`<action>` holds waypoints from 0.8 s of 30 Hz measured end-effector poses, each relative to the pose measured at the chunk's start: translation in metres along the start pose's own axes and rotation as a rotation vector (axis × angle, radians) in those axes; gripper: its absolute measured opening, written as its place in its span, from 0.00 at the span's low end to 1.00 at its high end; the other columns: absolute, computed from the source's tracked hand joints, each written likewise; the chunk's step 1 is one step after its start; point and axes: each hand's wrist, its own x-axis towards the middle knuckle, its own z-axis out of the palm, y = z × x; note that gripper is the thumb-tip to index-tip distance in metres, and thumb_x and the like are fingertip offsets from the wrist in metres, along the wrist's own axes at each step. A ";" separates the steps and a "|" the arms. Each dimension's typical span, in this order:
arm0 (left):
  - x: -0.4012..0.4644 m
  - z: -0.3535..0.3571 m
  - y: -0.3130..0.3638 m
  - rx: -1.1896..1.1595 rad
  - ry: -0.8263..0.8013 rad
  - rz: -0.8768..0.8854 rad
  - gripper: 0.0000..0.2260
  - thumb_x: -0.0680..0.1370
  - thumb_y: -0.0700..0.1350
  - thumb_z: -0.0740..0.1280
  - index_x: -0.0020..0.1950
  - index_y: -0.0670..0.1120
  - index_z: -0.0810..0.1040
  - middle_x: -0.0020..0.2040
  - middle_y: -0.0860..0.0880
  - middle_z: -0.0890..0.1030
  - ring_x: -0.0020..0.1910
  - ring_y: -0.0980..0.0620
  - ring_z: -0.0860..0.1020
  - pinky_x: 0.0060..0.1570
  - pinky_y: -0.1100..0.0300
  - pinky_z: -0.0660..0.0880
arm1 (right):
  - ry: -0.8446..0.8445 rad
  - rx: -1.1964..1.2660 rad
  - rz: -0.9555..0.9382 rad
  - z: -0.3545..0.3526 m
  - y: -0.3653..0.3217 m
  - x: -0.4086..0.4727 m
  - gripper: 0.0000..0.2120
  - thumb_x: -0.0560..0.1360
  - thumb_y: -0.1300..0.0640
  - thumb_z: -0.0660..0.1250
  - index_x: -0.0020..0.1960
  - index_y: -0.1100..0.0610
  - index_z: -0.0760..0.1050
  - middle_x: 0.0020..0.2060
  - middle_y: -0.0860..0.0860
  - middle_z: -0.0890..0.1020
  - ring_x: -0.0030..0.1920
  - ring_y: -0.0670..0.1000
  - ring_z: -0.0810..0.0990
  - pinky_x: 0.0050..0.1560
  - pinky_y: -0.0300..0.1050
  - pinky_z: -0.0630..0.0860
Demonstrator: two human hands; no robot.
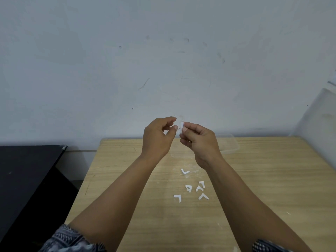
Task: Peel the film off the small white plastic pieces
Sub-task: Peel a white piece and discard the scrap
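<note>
My right hand (199, 140) pinches a small white plastic piece (182, 126) between thumb and forefinger, raised above the wooden table (263, 188). My left hand (157, 137) is right beside it, thumb and forefinger closed on a thin clear film (179, 118) that is barely visible against the wall. Several more white L-shaped pieces (192, 188) lie scattered on the table below my hands, among them one nearer the far side (185, 171) and one at the front left (177, 197).
A clear plastic container (229, 146) sits on the table behind my right hand, near the wall. A black surface (27, 170) stands left of the table with a gap between. A translucent panel (320, 128) leans at the right edge.
</note>
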 end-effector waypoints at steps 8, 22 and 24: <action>0.006 -0.001 -0.001 0.184 -0.077 0.215 0.10 0.78 0.46 0.68 0.59 0.52 0.82 0.50 0.55 0.80 0.45 0.61 0.77 0.48 0.60 0.76 | -0.038 0.007 0.011 0.002 0.000 -0.002 0.09 0.75 0.62 0.72 0.55 0.59 0.82 0.41 0.53 0.84 0.43 0.49 0.83 0.51 0.45 0.81; -0.001 0.000 -0.005 0.242 0.025 0.311 0.08 0.77 0.47 0.68 0.52 0.50 0.85 0.45 0.55 0.81 0.42 0.58 0.78 0.39 0.69 0.71 | -0.030 -0.005 0.004 0.003 0.000 -0.003 0.08 0.75 0.62 0.72 0.54 0.61 0.82 0.41 0.54 0.84 0.44 0.49 0.83 0.52 0.46 0.82; 0.000 0.001 -0.003 0.232 0.033 0.297 0.07 0.77 0.47 0.69 0.51 0.50 0.85 0.44 0.55 0.81 0.41 0.58 0.78 0.38 0.67 0.72 | -0.029 -0.004 0.003 0.003 0.000 -0.003 0.08 0.75 0.62 0.72 0.54 0.60 0.82 0.41 0.54 0.84 0.44 0.49 0.83 0.52 0.46 0.82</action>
